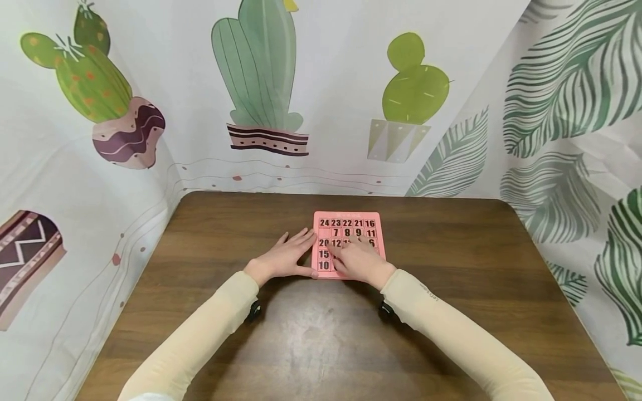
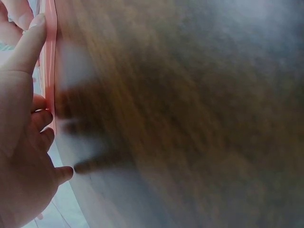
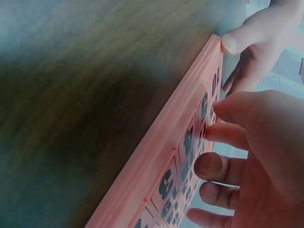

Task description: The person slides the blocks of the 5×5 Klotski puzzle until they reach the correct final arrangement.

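A pink number sliding puzzle lies flat on the table, its tiles bearing black numbers. In the head view the leftmost cell of its second row shows no number. My left hand rests at the puzzle's left side, fingers spread and thumb at the near left corner. Over the lower right tiles, which it partly hides, is my right hand. From the right wrist, its loosely bent fingers are seen at the tile face; exactly which tile they touch cannot be told.
The brown wooden table has rounded far corners. Behind and beside it hangs a white cloth printed with cacti and leaves. Both forearms reach in from the near edge, in cream sleeves, with dark wrist cameras underneath.
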Action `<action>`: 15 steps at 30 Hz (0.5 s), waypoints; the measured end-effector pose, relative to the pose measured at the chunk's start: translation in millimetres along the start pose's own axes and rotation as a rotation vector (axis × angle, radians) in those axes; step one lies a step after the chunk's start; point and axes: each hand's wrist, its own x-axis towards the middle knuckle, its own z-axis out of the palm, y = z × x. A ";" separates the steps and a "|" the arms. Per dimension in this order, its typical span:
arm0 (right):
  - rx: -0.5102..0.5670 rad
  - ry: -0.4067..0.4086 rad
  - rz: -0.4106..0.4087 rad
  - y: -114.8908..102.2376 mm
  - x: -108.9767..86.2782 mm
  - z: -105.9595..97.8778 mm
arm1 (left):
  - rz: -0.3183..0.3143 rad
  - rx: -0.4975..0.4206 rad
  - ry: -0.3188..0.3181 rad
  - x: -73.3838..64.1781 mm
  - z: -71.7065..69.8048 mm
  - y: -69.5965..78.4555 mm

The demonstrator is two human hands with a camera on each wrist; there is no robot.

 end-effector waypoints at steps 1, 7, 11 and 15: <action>0.006 0.008 -0.006 -0.5 -0.3 -0.2 | -0.002 -0.003 0.001 -0.4 -0.2 -0.3; 0.066 -0.018 0.002 1.5 6.8 -6.2 | 0.002 -0.008 -0.007 -2.0 -0.5 0.0; 0.117 -0.045 0.049 7.8 18.1 -9.2 | 0.001 -0.003 -0.009 -2.1 -1.0 1.4; 0.138 -0.059 0.112 15.9 28.4 -11.1 | -0.007 -0.009 -0.012 -1.7 -2.1 2.7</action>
